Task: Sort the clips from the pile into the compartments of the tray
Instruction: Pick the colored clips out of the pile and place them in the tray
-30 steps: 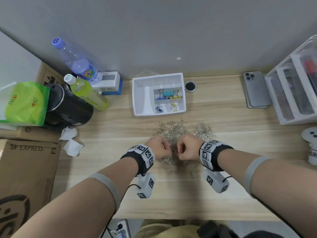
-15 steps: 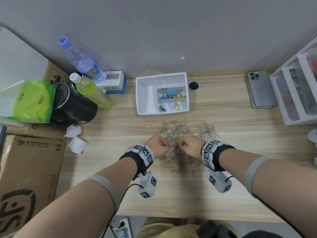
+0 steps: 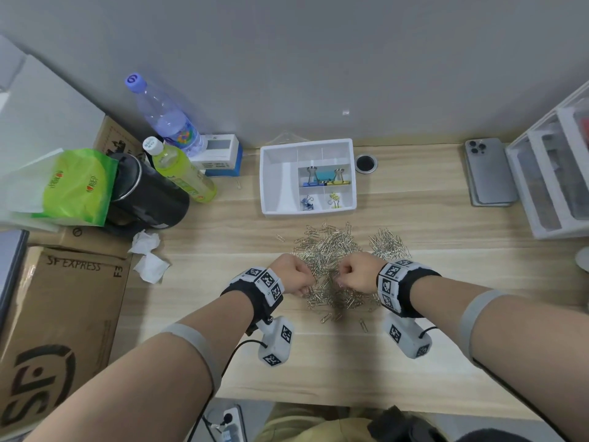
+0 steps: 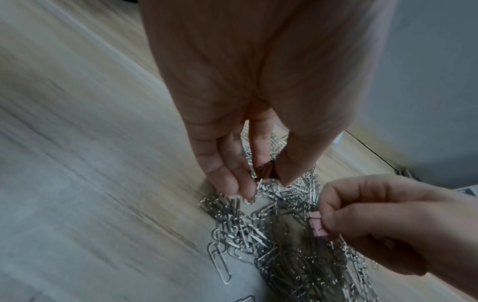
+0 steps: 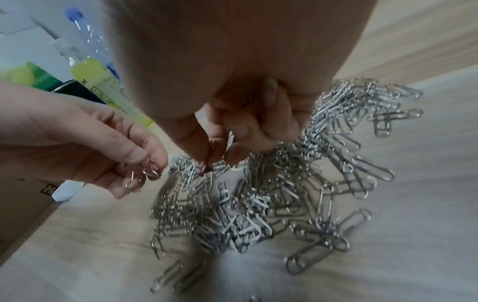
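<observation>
A pile of silver paper clips (image 3: 331, 260) lies on the wooden table in front of the white compartment tray (image 3: 277, 173). The tray holds large binder clips (image 3: 325, 178) in a middle compartment, with a small blue clip (image 3: 307, 202) and a small yellow clip (image 3: 334, 200) in the two front ones. My left hand (image 4: 266, 179) hovers over the pile's near part and pinches a small dark clip (image 4: 266, 170) with silver wire handles (image 5: 145, 175). My right hand (image 5: 214, 159), close beside it, pinches a small pink binder clip (image 4: 316, 225). In the head view both hands (image 3: 310, 282) (image 3: 342, 277) appear as curled fists.
Two bottles (image 3: 178, 173), a black jug (image 3: 149, 196), a green bag (image 3: 79, 186) and a cardboard box (image 3: 57, 314) crowd the left. Crumpled tissues (image 3: 148, 256) lie nearby. A phone (image 3: 487, 170) and a drawer unit (image 3: 551, 177) stand at the right. A cable hole (image 3: 366, 162) sits beside the tray.
Both hands have stayed over the near part of the pile with only small finger movements. The head view has shifted a little.
</observation>
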### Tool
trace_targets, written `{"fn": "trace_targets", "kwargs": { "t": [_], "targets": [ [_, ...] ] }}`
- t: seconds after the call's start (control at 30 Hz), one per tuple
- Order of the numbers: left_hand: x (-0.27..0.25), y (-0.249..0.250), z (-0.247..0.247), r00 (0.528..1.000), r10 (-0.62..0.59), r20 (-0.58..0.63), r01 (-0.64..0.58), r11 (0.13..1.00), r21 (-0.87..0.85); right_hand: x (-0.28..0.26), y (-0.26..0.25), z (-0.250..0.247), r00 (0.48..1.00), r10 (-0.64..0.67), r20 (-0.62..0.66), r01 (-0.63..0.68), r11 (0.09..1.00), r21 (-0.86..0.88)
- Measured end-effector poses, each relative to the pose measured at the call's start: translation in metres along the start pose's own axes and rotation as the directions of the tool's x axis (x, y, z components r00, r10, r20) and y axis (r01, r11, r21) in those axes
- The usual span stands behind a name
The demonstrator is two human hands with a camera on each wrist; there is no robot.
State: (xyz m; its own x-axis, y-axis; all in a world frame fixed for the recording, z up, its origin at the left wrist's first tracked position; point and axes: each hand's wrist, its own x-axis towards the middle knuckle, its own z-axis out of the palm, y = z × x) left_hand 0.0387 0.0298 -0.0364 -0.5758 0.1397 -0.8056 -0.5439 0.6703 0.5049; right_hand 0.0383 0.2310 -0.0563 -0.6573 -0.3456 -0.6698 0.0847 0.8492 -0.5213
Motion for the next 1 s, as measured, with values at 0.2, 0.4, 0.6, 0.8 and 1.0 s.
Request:
{"fn": "trace_targets", "kwargs": {
  "t": [0.2,0.4,0.6,0.8,1.0],
  "targets": [
    [-0.009,0.023,-0.006,0.998,0.042,0.056,-0.036,0.994,-0.104,-0.009,-0.019,-0.029,0.996,0.079,0.032,-0.085,0.935,0.346],
    [-0.014,0.046,-0.016,0.997,0.048,0.057,-0.031,0.964,-0.263,-0.008,-0.027,-0.040,0.992,0.117,0.054,-0.127,0.831,0.542],
    [-0.023,0.067,-0.025,0.994,0.040,0.100,-0.018,0.978,-0.209,-0.003,-0.037,-0.048,0.984,0.122,0.133,-0.181,0.691,0.700],
    [-0.025,0.086,-0.030,0.999,0.046,0.024,-0.040,0.971,-0.236,0.000,-0.049,-0.063,0.973,0.034,0.227,-0.213,0.502,0.838],
    [-0.023,0.100,-0.049,0.999,0.037,-0.024,-0.042,0.972,-0.233,0.000,-0.059,-0.089,0.989,-0.025,0.144,-0.098,0.618,0.780]
  ]
}}
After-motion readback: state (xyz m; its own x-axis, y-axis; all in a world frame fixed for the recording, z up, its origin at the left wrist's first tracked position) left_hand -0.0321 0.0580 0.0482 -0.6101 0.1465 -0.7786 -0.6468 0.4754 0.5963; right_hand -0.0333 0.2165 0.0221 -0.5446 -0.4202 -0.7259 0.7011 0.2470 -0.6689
